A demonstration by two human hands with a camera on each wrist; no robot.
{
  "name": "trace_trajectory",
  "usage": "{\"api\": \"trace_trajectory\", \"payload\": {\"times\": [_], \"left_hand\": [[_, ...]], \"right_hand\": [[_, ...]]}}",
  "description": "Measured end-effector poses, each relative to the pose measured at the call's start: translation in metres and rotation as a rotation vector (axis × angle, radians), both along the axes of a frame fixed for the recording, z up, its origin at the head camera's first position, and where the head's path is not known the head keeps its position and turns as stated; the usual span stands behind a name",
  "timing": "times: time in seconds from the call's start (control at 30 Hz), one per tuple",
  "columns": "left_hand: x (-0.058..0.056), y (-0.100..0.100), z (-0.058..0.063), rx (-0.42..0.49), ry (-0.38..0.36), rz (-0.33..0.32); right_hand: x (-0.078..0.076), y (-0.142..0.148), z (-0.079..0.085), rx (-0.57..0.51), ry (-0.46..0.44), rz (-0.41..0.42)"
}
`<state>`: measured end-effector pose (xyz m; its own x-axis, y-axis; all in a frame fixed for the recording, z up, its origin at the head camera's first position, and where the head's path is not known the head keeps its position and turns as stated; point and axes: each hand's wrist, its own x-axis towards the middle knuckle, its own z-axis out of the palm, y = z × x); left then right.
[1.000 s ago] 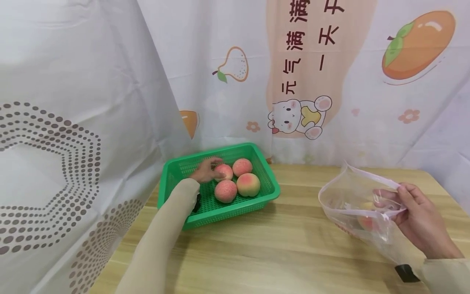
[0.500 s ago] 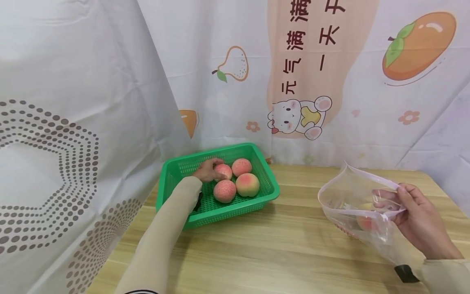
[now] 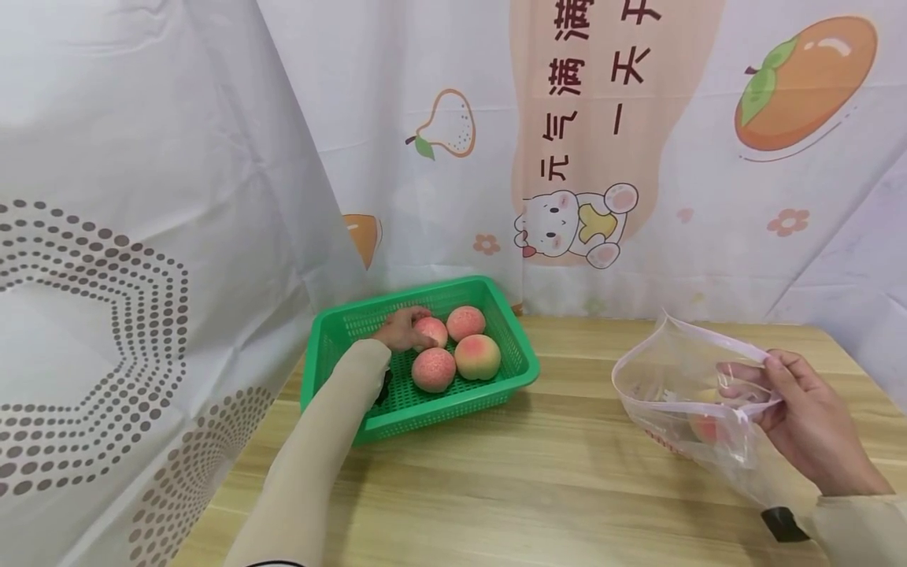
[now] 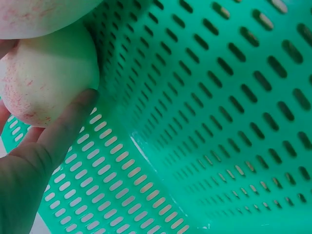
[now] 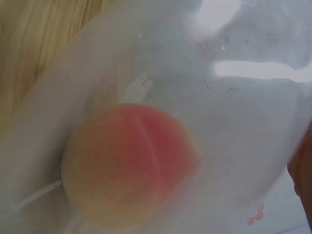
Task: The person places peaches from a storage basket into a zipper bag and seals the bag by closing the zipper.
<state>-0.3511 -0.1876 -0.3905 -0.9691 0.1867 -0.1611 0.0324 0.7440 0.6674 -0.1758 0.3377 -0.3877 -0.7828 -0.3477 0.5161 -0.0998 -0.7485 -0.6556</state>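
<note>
My left hand [image 3: 399, 329] reaches into the green plastic basket [image 3: 520, 339] and holds a pink peach [image 3: 434, 331], its fingers and thumb around the fruit. In the left wrist view, fingers curl around that peach [image 4: 51, 73] beside the basket's slotted wall [image 4: 229, 107]. Close by in the basket lie a pink peach [image 3: 466, 322], a yellow-pink one [image 3: 478, 357] and another pink one [image 3: 434, 370]. On the right, my right hand [image 3: 811, 413] grips the rim of a clear zip bag [image 3: 645, 390], whose mouth gapes. Inside the bag sits a yellow-red peach [image 5: 129, 165].
The wooden table [image 3: 510, 488] runs between basket and bag. Behind it hangs a printed curtain [image 3: 439, 197], close to the basket's back edge. Another patterned cloth [image 3: 142, 157] drapes along the left side. A dark strap [image 3: 782, 524] shows at the right sleeve.
The left hand's fingers have come in closer around the pink peach. The right hand and the bag have stayed nearly still, and the head view has shifted slightly.
</note>
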Motion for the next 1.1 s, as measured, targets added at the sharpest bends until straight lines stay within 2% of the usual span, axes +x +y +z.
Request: {"api": "trace_trajectory", "payload": {"times": [0.17,0.4,0.53,0.73,1.1], "left_hand": [[0.006,0.000,0.009,-0.005,0.033,-0.006],[0.006,-0.004,0.017,0.010,0.070,0.000],[0.007,-0.005,0.022,0.020,0.080,-0.008],[0.012,-0.006,0.030,0.060,0.098,-0.022],[0.020,-0.007,0.043,0.164,0.138,-0.064]], "right_hand": [[-0.001,0.002,0.000,-0.008,0.003,-0.010],[-0.002,0.004,0.001,-0.019,0.017,0.053],[-0.001,0.003,0.001,-0.017,0.013,0.059],[-0.001,0.002,0.001,-0.009,0.010,0.043],[-0.003,-0.002,0.001,-0.020,0.018,0.064]]}}
